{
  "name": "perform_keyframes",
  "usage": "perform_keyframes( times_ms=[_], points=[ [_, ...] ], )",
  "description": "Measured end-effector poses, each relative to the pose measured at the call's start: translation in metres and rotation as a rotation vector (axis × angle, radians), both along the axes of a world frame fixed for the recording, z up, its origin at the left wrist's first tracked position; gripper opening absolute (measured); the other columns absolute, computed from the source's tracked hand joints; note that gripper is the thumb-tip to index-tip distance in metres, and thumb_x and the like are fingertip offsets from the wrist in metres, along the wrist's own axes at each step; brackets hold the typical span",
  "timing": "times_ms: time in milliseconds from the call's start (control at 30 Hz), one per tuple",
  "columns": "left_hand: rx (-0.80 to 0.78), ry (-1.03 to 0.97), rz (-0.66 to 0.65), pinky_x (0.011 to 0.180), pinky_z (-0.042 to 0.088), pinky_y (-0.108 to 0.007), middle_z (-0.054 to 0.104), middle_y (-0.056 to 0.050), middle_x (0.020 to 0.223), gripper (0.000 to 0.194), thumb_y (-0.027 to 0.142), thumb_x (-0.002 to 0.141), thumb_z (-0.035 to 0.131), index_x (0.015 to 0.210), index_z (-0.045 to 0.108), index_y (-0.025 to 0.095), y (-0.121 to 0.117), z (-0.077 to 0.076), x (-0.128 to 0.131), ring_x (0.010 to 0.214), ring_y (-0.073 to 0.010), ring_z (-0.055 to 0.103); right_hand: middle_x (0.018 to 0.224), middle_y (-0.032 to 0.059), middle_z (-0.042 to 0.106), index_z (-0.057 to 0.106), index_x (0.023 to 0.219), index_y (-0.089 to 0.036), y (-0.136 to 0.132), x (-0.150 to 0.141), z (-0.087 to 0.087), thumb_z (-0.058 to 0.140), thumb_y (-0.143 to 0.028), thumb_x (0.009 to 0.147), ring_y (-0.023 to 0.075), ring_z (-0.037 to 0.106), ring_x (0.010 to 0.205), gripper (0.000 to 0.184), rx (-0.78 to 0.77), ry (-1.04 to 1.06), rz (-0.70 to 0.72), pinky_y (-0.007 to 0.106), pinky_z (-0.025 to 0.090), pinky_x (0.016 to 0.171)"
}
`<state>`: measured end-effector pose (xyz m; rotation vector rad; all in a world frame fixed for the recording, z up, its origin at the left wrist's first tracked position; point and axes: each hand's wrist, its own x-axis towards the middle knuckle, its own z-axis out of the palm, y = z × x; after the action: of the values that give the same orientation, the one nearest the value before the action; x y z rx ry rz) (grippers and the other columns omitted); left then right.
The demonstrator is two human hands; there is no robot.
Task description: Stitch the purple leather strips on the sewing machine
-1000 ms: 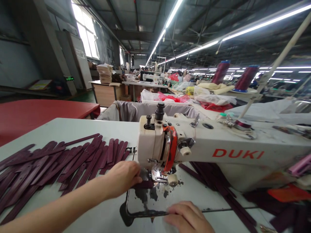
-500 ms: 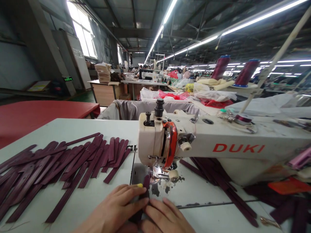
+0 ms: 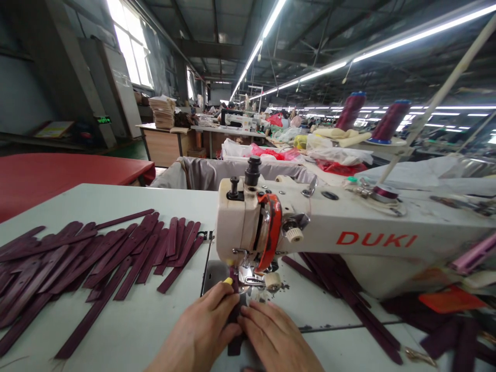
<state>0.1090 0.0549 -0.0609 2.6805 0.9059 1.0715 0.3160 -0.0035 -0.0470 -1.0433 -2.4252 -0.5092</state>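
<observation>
A dark purple strap (image 3: 234,346) lies lengthwise on the sewing machine's bed, its far end at the metal presser foot (image 3: 248,277). My left hand (image 3: 201,323) grips the strap from the left, thumb and fingers closed along it, with something yellow on a fingertip. From the right, my right hand (image 3: 273,330) presses its fingers, held together, on the strap's edge. Both hands are just in front of the white sewing machine (image 3: 310,217). Part of the strap is hidden under my fingers.
A heap of purple straps (image 3: 77,263) covers the table's left side. More straps (image 3: 349,294) lie under the machine arm, near small metal scissors (image 3: 418,355). Behind the machine stands a grey fabric-lined bin (image 3: 205,174). Two purple thread cones (image 3: 391,121) stand back right.
Both hands have moved forward with the strap, closer to the presser foot. More of the strap's near end shows between them. The view has shifted slightly.
</observation>
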Motion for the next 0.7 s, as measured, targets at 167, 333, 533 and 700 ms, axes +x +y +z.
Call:
perform_keyframes(
  times_ms=[167, 333, 533, 700],
  points=[
    [-0.030, -0.007, -0.011, 0.076, 0.062, -0.025, 0.067, -0.008, 0.108, 0.024, 0.018, 0.099, 0.042, 0.109, 0.064, 0.019, -0.002, 0.001, 0.000, 0.090, -0.0197, 0.072, 0.117, 0.0051, 0.075, 0.066, 0.119, -0.014, 0.001, -0.001, -0.002, 0.051, -0.050, 0.100, 0.0193, 0.069, 0.107, 0.043, -0.009, 0.060, 0.020, 0.029, 0.057, 0.092],
    [-0.069, -0.026, -0.007, 0.073, 0.062, -0.028, 0.066, -0.008, 0.109, 0.023, 0.025, 0.103, 0.042, 0.110, 0.063, 0.021, -0.003, 0.000, 0.000, 0.089, -0.0212, 0.072, 0.119, 0.0060, 0.072, 0.064, 0.120, -0.022, -0.005, 0.020, 0.013, 0.051, -0.022, 0.096, 0.0195, 0.069, 0.105, 0.028, -0.167, 0.211, -0.108, 0.031, 0.059, 0.090],
    [-0.001, 0.032, 0.027, 0.075, 0.063, -0.029, 0.068, -0.007, 0.108, 0.029, 0.030, 0.106, 0.037, 0.117, 0.061, 0.020, 0.000, 0.002, -0.001, 0.088, -0.0218, 0.072, 0.102, 0.0131, 0.073, 0.068, 0.107, -0.015, 0.024, 0.075, 0.036, 0.043, -0.013, 0.092, 0.0268, 0.072, 0.093, 0.030, -0.293, 0.232, -0.452, 0.043, 0.059, 0.082],
    [0.065, 0.041, 0.052, 0.086, 0.062, -0.029, 0.067, -0.006, 0.110, 0.032, 0.035, 0.106, 0.036, 0.126, 0.056, 0.021, 0.003, -0.007, 0.000, 0.094, -0.0219, 0.071, 0.107, 0.0132, 0.076, 0.072, 0.109, -0.013, 0.056, 0.084, 0.047, 0.057, -0.010, 0.085, 0.0318, 0.072, 0.101, 0.029, -0.597, 0.096, -0.666, 0.045, 0.054, 0.091]
  ],
)
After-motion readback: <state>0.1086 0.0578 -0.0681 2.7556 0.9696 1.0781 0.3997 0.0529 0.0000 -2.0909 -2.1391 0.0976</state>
